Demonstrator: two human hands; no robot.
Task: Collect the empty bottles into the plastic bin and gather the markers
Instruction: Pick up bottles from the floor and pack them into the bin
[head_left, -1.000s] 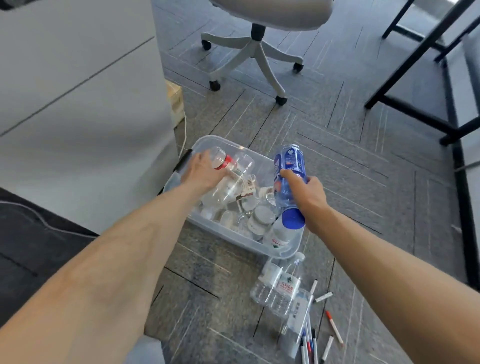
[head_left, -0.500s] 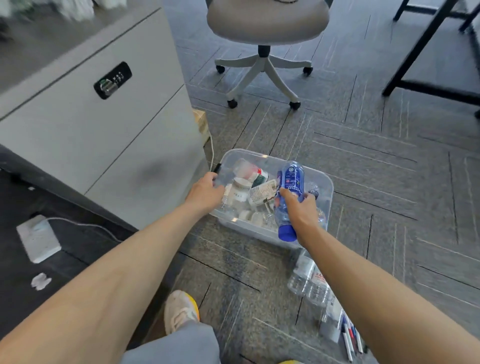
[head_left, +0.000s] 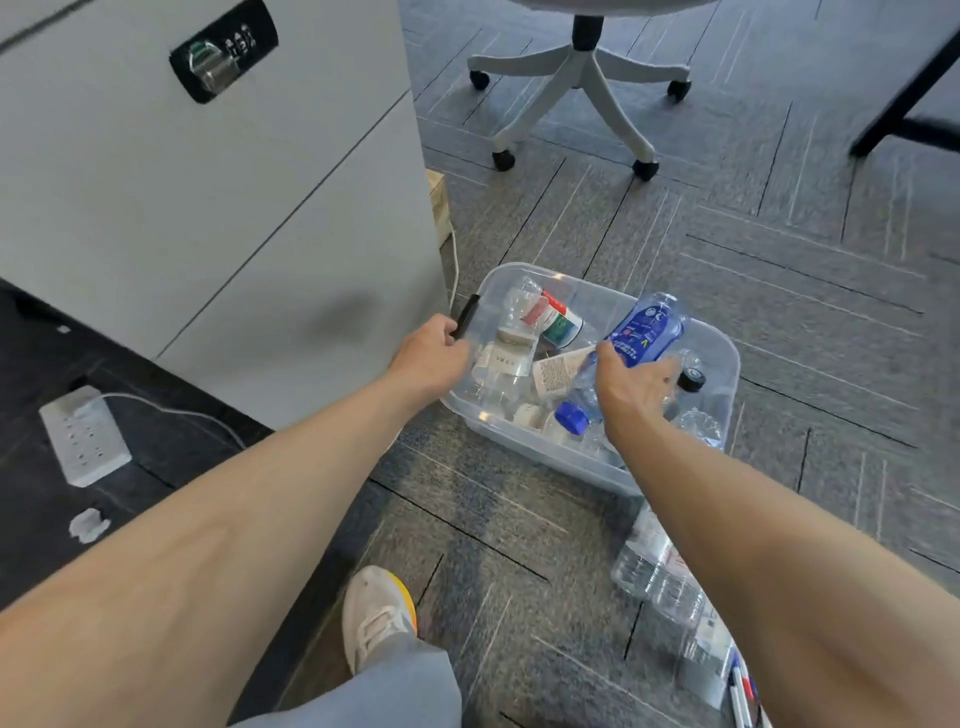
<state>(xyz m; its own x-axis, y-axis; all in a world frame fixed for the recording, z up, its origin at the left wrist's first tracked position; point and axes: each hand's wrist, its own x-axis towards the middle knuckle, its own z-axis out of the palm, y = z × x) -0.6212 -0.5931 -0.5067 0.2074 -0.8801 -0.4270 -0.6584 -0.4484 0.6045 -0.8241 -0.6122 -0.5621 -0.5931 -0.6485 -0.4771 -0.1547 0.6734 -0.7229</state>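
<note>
A clear plastic bin (head_left: 724, 358) on the grey carpet holds several empty bottles. My left hand (head_left: 430, 356) grips the bin's left rim beside its black handle (head_left: 466, 314). My right hand (head_left: 631, 387) is inside the bin, wrapped around a blue-labelled bottle (head_left: 644, 332) that lies tilted, its blue cap (head_left: 570, 417) pointing toward me. Two clear bottles (head_left: 655, 571) lie on the floor in front of the bin, partly behind my right forearm. A few markers (head_left: 742, 696) show at the bottom right edge.
A grey locked cabinet (head_left: 208, 208) stands close on the left of the bin. An office chair base (head_left: 582, 88) is beyond it. A white power strip (head_left: 83, 441) with cable lies on dark floor at left. My shoe (head_left: 376, 618) is near the bottom centre.
My left hand let go of the red-capped bottle and took the bin's left rim. My right hand lowered the blue bottle from upright into the bin, tilting it. The view shifted.
</note>
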